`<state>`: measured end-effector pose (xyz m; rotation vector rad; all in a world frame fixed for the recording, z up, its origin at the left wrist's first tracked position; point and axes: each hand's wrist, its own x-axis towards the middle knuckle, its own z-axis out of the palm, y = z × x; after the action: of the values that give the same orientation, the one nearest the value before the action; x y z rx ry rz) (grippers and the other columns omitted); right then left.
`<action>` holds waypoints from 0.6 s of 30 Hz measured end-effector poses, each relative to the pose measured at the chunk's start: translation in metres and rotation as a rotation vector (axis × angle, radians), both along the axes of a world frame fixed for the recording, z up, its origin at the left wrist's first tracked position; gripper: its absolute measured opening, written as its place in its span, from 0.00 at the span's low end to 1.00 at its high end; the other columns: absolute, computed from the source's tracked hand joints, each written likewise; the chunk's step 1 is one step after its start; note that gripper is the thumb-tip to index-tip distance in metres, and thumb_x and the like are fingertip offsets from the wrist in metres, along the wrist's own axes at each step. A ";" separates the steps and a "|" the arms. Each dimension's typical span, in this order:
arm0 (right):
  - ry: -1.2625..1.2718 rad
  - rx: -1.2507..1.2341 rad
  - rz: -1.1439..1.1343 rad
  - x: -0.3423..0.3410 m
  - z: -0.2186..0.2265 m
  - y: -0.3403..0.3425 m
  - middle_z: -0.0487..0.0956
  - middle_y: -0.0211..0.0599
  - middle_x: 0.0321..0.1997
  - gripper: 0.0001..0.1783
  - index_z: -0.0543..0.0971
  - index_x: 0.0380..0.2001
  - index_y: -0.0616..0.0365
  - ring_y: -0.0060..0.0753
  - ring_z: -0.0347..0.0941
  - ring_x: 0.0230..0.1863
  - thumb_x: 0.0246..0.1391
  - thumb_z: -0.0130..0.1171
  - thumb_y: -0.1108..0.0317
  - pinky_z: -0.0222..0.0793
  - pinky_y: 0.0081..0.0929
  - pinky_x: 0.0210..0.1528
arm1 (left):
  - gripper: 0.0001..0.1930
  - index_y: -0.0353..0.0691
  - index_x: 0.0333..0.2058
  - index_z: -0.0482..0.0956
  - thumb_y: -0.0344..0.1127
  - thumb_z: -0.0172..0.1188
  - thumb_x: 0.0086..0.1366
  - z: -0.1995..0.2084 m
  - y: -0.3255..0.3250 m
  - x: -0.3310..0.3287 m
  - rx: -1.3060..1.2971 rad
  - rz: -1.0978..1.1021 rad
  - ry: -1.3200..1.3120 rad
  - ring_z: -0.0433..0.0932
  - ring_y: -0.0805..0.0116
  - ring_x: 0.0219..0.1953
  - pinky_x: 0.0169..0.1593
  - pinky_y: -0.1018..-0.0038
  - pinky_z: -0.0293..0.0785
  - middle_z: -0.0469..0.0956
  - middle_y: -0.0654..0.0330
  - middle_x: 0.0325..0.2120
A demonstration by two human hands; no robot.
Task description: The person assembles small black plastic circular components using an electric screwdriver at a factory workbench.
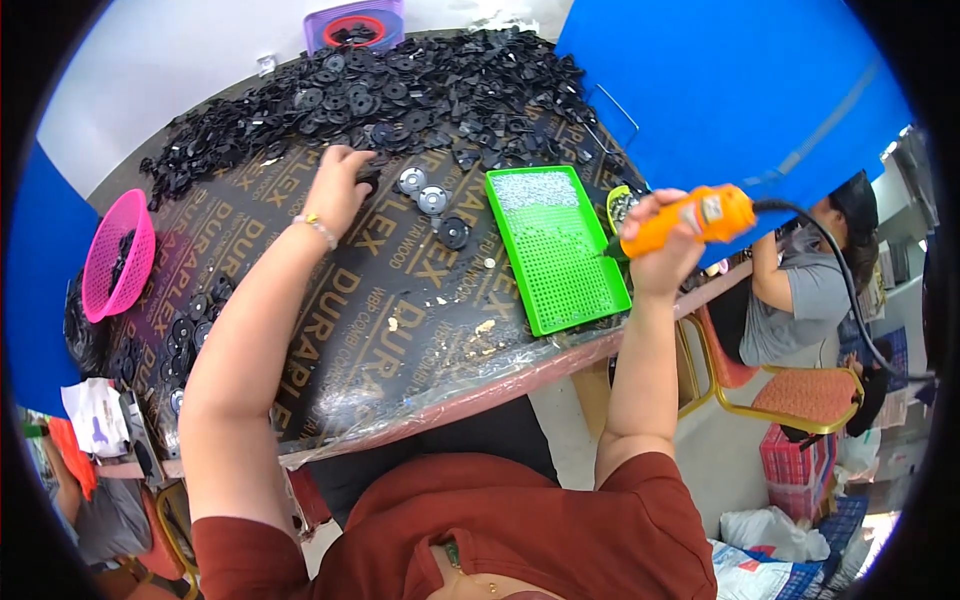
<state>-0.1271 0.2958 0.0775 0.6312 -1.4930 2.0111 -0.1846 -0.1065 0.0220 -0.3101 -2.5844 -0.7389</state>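
Observation:
My left hand [338, 190] reaches over the table at the near edge of the black pile, thumb and fingers apart in a curve. A dark plastic piece [371, 184] shows by its thumb; whether they touch I cannot tell. To its right, two round parts with silvery centres, one a black disc [432, 200], and a darker black disc [453, 233] lie in a slanting row. My right hand [664, 245] grips an orange electric screwdriver [703, 220], its dark tip pointing left over the edge of a green perforated tray [562, 285]. Small pale pieces [540, 188] fill the tray's far end.
A wide heap of black plastic parts [400, 95] covers the table's back. A pink basket [118, 255] stands left, a purple basket [352, 25] behind. A yellow-green bowl [620, 205] sits beside the tray. The screwdriver's black cable [835, 250] trails right. Another person [795, 290] sits at right.

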 end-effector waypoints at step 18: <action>-0.046 0.084 -0.052 -0.029 -0.024 0.000 0.75 0.38 0.27 0.32 0.70 0.40 0.62 0.26 0.71 0.21 0.52 0.62 0.41 0.69 0.21 0.24 | 0.16 0.34 0.48 0.68 0.21 0.56 0.61 0.047 0.083 0.167 1.305 -0.247 -0.614 0.79 0.72 0.32 0.36 0.79 0.77 0.75 0.58 0.37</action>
<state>-0.1557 0.2953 0.0538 0.5773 -1.6114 1.9442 -0.0175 -0.0231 0.0685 0.0503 -1.9099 -2.6534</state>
